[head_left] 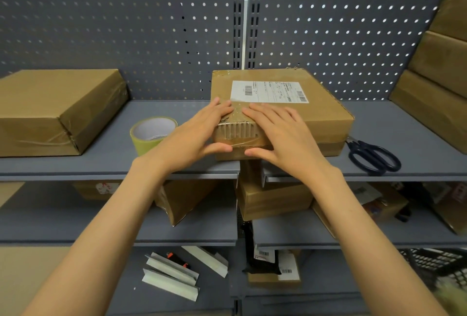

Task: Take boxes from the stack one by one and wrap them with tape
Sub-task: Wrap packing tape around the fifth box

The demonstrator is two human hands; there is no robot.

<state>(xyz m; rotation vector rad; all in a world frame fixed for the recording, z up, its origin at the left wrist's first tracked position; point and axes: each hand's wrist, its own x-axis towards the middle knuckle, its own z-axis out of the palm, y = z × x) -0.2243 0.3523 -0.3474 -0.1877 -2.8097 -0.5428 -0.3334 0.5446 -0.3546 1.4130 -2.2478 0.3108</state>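
Note:
A flat cardboard box (316, 113) with a white shipping label lies on the grey shelf (177, 159) in front of me. My left hand (199, 133) and my right hand (283, 133) press flat on its near corner. Their fingers lie straight over a strip of clear tape on top, and both thumbs touch the front face. A roll of tape (151, 133) stands on the shelf just left of my left hand. A stack of cardboard boxes (439, 70) rises at the right edge.
Black-handled scissors (371, 156) lie on the shelf right of the box. A taped cardboard box (50, 111) sits at the far left. Lower shelves hold more boxes (273, 199) and grey metal brackets (174, 272). A perforated panel (126, 25) backs the shelf.

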